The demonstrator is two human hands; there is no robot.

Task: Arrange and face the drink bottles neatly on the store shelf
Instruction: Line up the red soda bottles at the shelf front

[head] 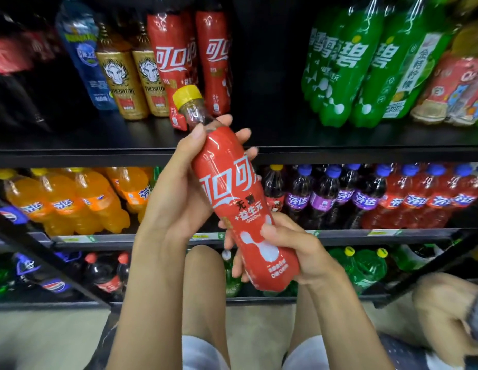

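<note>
**While both hands grip it, a red bottle (232, 198) hangs before the top shelf (72, 153)**

Where the top shelf's front edge runs across, the red bottle is held in the air just in front of it. It is tilted, with its yellow cap (187, 96) up and to the left and its white-lettered label facing the camera. The left hand (176, 193) wraps the upper half, thumb on the near side by the neck, fingertips showing past the bottle's right side. The right hand (299, 252) curls round the lower half, thumb pressed on the label.

Toward the left end of the top shelf stand two more red bottles (171, 57) with the same label, with two gold bottles (120, 81) and a blue bottle (83, 52) to their left. A bare stretch of shelf separates them from the green bottles (339, 70) toward the right end. The shelf below (339, 233) carries orange bottles (80, 198) at its left end and purple-labelled dark bottles (320, 196) further right.
</note>
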